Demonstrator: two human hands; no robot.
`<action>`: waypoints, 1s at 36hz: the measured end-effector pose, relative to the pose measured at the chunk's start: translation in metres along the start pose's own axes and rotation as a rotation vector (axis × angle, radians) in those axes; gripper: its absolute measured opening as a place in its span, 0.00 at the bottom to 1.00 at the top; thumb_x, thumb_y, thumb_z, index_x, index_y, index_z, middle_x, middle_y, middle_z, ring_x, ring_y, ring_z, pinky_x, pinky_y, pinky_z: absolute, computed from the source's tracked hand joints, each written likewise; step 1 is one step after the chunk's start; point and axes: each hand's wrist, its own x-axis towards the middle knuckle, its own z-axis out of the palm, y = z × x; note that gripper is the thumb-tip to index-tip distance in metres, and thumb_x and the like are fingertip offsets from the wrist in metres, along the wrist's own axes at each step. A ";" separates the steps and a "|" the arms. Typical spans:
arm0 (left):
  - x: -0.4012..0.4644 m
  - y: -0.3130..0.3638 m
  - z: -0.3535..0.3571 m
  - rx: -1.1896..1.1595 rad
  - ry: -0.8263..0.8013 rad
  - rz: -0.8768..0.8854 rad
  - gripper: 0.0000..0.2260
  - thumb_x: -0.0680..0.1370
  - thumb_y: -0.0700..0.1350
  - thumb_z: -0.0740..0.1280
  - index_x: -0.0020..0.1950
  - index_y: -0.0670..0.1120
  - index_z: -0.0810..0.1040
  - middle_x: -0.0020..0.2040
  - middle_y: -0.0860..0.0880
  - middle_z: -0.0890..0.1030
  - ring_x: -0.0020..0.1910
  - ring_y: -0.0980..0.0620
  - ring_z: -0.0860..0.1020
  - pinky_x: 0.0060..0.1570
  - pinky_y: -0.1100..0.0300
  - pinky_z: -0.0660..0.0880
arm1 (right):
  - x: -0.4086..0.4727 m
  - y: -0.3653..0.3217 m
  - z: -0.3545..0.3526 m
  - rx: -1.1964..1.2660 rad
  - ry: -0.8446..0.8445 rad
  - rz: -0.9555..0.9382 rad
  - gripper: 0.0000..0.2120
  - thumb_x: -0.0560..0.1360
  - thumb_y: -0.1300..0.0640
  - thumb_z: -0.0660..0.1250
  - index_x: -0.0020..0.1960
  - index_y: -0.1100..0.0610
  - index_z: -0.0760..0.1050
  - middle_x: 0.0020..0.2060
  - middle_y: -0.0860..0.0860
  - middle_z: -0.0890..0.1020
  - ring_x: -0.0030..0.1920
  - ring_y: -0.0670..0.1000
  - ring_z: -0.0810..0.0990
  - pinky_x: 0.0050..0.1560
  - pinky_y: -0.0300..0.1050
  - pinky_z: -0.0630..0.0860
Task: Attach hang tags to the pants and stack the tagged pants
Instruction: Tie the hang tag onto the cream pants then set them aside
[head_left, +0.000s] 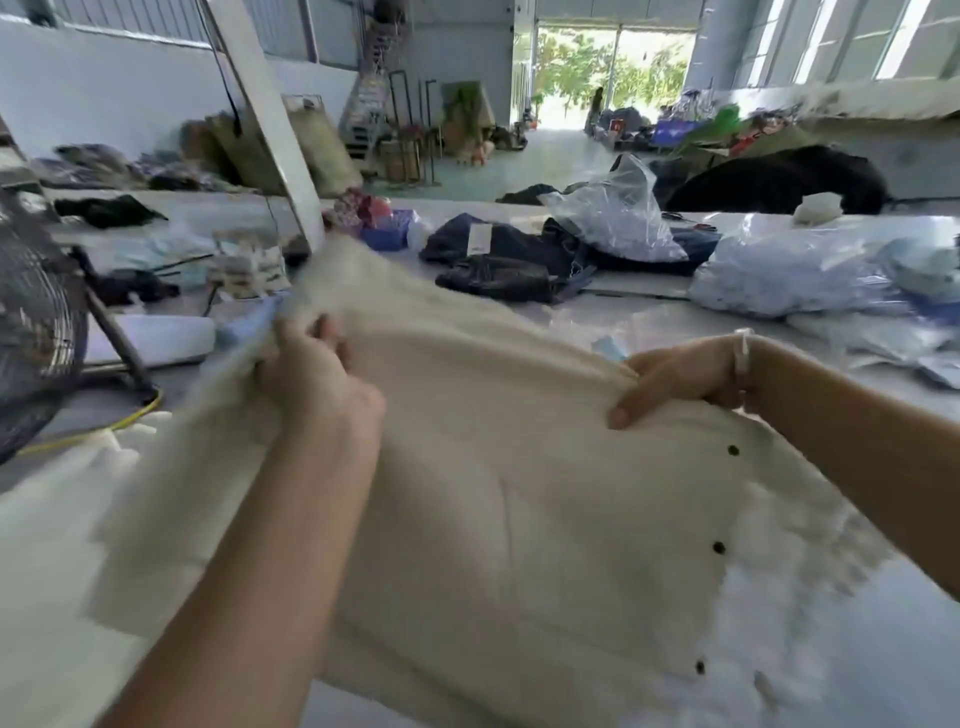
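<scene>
Cream pants (519, 493) are held up off the work table (831, 649), spread between both hands, lower part draping toward the near edge. Fabric is motion-blurred on the left side.

Left hand (311, 369): fingers curled, gripping the upper left edge of the cloth. Right hand (670, 379): fingers curled over the top edge, thumb pressed on the front, pinching it. Three dark buttons (719, 547) run down the garment's right side.

Judged step: opening out or positioning the garment, prob. ahead of tagging. No hang tag is visible on this pair; cannot tell if one is already fitted.

Advice: keep both grips on the edge w/ even tension so the cloth lies flat, find the waistband, then lay it square on bare table.

Dark pants (498, 260), one w/ a white tag, lie further back, well apart. Clear plastic bags (618, 213) sit just beside them.
</scene>
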 end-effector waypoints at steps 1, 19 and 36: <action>0.003 -0.022 -0.015 0.039 0.051 -0.039 0.07 0.82 0.47 0.59 0.57 0.49 0.73 0.54 0.52 0.80 0.41 0.58 0.79 0.38 0.70 0.73 | 0.016 0.009 0.000 -0.067 -0.002 0.077 0.18 0.64 0.58 0.77 0.52 0.61 0.78 0.44 0.56 0.85 0.40 0.55 0.84 0.46 0.55 0.82; -0.013 -0.173 -0.143 1.345 -0.451 0.515 0.15 0.70 0.29 0.67 0.55 0.38 0.80 0.57 0.39 0.79 0.61 0.39 0.75 0.61 0.52 0.67 | 0.030 0.210 0.042 -0.071 0.829 0.408 0.19 0.73 0.52 0.71 0.55 0.66 0.76 0.44 0.58 0.79 0.43 0.57 0.77 0.44 0.45 0.70; -0.077 -0.185 -0.135 1.009 -0.900 -0.087 0.10 0.79 0.50 0.65 0.53 0.47 0.84 0.51 0.51 0.85 0.50 0.59 0.81 0.54 0.62 0.73 | 0.004 0.128 0.106 0.541 0.551 0.041 0.13 0.72 0.64 0.71 0.54 0.57 0.72 0.42 0.57 0.83 0.38 0.53 0.83 0.35 0.45 0.81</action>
